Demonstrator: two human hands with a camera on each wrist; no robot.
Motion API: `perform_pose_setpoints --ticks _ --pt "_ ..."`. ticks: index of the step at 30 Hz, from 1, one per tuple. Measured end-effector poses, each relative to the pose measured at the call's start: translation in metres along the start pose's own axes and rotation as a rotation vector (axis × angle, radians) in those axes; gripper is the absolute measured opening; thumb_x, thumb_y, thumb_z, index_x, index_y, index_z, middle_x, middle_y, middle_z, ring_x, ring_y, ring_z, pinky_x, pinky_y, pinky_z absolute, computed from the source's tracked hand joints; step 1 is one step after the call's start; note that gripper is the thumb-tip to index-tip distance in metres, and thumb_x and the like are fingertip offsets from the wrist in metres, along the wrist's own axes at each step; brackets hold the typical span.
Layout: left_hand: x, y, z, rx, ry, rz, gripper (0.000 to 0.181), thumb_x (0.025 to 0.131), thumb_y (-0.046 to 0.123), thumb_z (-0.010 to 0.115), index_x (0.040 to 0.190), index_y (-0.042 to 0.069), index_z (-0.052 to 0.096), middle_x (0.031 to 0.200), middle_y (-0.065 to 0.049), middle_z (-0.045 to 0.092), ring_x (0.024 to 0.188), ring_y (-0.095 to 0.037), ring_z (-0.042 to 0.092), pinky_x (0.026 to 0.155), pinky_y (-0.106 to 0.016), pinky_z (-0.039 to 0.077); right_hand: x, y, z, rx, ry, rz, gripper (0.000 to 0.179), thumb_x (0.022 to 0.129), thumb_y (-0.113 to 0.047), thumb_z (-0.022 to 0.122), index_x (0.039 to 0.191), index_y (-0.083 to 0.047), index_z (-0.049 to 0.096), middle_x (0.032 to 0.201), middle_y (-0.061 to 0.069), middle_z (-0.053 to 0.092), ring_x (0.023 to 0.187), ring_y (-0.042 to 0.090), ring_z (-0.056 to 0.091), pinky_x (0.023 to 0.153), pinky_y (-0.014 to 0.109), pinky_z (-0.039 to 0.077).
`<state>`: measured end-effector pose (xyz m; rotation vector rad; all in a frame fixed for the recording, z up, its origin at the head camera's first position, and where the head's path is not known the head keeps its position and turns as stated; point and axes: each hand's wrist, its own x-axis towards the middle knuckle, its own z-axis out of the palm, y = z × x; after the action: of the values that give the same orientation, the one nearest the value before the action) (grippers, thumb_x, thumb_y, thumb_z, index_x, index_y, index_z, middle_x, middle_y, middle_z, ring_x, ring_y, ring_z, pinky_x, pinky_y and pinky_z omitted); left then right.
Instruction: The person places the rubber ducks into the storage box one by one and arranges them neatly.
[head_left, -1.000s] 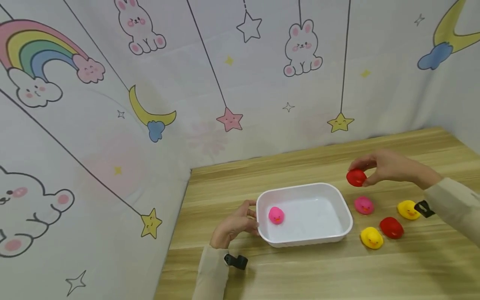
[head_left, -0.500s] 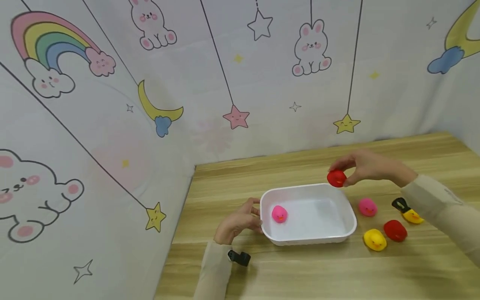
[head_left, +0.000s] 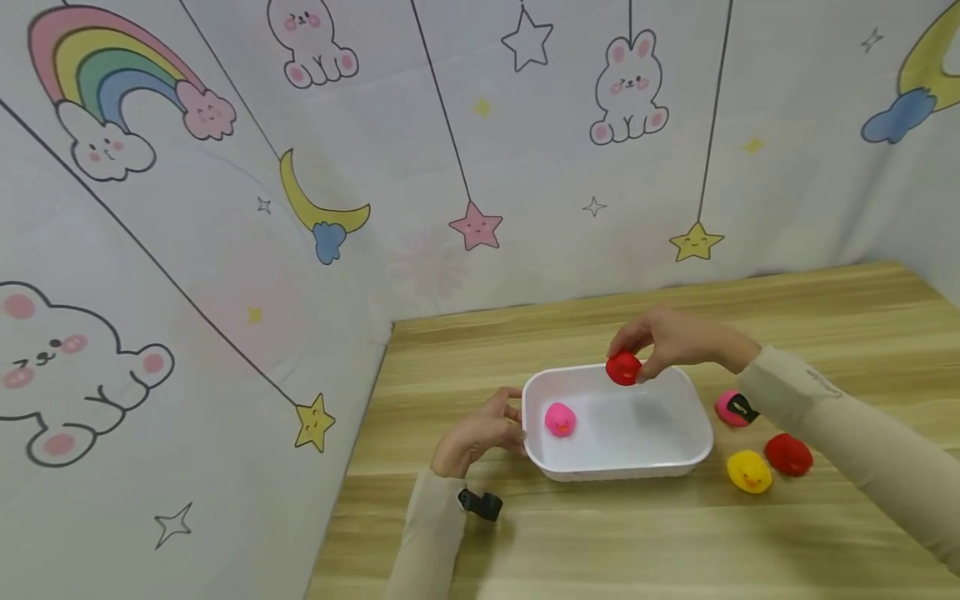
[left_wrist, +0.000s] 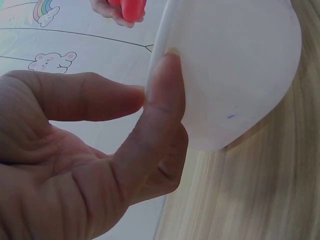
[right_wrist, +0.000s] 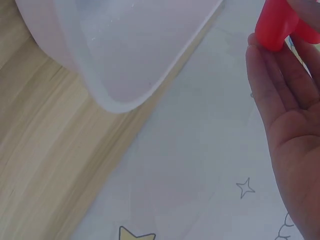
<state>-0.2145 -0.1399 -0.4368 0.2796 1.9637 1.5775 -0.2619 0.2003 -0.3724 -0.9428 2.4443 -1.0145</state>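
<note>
A white plastic tub (head_left: 615, 473) stands on the wooden table, with a pink rubber duck (head_left: 559, 420) inside it toward the left. My left hand (head_left: 482, 435) pinches the tub's left rim between thumb and finger, which the left wrist view shows close up. Above the tub's back rim, my right hand (head_left: 678, 340) holds a red rubber duck (head_left: 623, 368) between thumb and fingertips. In the right wrist view the same red duck (right_wrist: 276, 25) sits at the fingertips, off to the side of the tub's wall.
Right of the tub lie another pink duck (head_left: 729, 408), partly covered by the wrist strap, a yellow duck (head_left: 749, 472) and a second red duck (head_left: 789, 455). The right sleeve (head_left: 840, 425) reaches across that side. A cloth with printed bunnies and stars (head_left: 420, 167) hangs behind the table (head_left: 600, 542).
My right hand has carried the red duck leftward from beyond the tub's right side to over its back rim. The left hand keeps its hold on the tub. The view has shifted slightly.
</note>
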Motion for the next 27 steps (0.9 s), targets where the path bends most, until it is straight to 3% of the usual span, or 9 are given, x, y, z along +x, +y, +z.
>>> perform_pose_setpoints --ticks 5,11,19,27 --pt "0.0 -0.001 -0.001 -0.011 0.005 0.0 0.072 0.08 -0.016 0.057 0.145 -0.007 0.028 0.107 -0.021 0.049 0.072 -0.022 0.061 0.075 -0.041 0.064 0.016 -0.001 0.008 0.003 -0.053 -0.043 0.034 0.079 -0.002 0.08 0.112 -0.007 0.075 0.106 0.001 0.072 0.101 0.027 0.068 0.087 0.045 0.061" --pt "0.002 -0.001 0.0 -0.012 0.01 -0.002 0.072 0.081 -0.016 0.057 0.146 -0.009 0.026 0.105 -0.019 0.049 0.067 -0.019 0.061 0.075 -0.043 0.064 0.025 0.001 0.016 0.009 -0.089 -0.06 0.032 0.078 0.001 0.081 0.109 -0.008 0.076 0.104 0.0 0.073 0.098 0.025 0.068 0.086 0.04 0.062" --pt "0.004 0.0 0.004 -0.021 0.005 -0.012 0.07 0.082 -0.018 0.055 0.145 -0.007 0.027 0.114 -0.03 0.049 0.067 -0.021 0.062 0.077 -0.046 0.064 0.034 0.012 0.032 -0.007 -0.157 -0.015 0.029 0.077 0.001 0.082 0.101 -0.013 0.076 0.098 -0.003 0.071 0.093 0.019 0.066 0.084 0.035 0.062" --pt "0.002 0.002 0.002 -0.015 0.013 -0.009 0.071 0.081 -0.017 0.056 0.145 -0.007 0.027 0.108 -0.025 0.05 0.067 -0.019 0.06 0.074 -0.042 0.065 0.044 0.013 0.04 -0.017 -0.2 -0.013 0.028 0.074 0.003 0.085 0.096 -0.012 0.075 0.094 -0.004 0.07 0.09 0.017 0.064 0.082 0.03 0.061"
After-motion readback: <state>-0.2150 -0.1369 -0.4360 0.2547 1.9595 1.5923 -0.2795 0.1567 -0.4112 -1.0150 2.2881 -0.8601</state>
